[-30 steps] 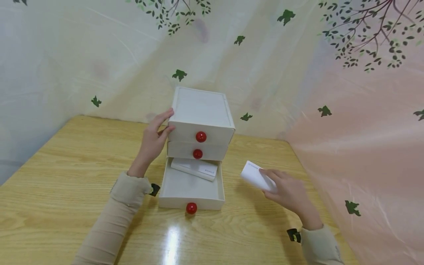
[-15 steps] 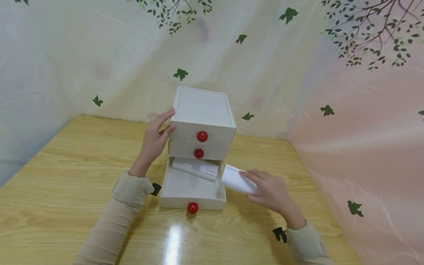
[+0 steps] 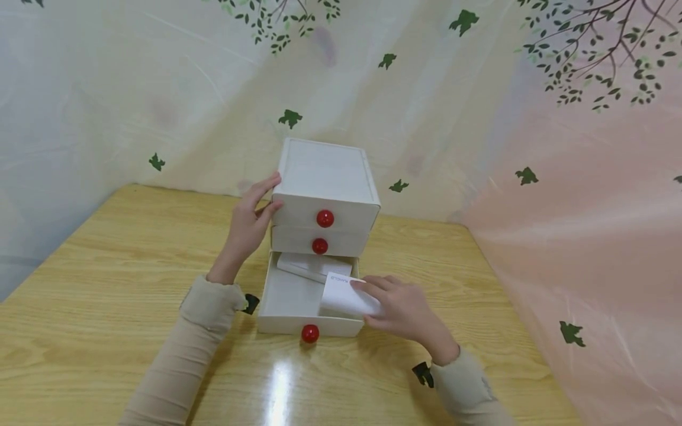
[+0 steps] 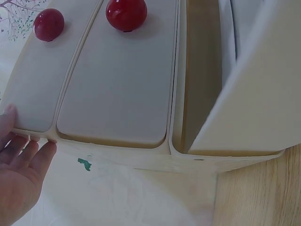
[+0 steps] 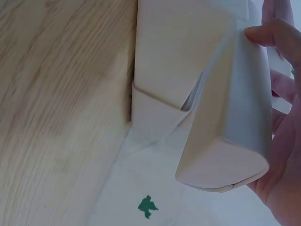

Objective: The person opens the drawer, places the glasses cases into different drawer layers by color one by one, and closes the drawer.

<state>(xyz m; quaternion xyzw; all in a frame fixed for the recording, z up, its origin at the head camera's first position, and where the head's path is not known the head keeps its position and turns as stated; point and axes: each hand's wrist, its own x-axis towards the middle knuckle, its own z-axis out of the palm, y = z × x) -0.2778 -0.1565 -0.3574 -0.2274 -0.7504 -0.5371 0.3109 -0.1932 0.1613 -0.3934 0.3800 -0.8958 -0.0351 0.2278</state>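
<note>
A white cabinet with three drawers and round red knobs stands on the table; its bottom drawer is pulled out. My left hand grips the cabinet's upper left edge, the thumb on the front face and the fingers round the side. In my right hand is a white glasses case with small printed lettering, pinched between thumb and fingers. It is tilted over the right part of the open drawer. A second white glasses case lies slanted at the back of that drawer, partly covered in the head view.
The wooden table runs back to a pale curtain printed with green leaves. On the right hangs a pinkish stretch of that curtain. The upper two drawers, with red knobs, are closed.
My right hand has carried the glasses case leftward, from beside the cabinet to over the open bottom drawer. The left hand stays on the cabinet's edge.
</note>
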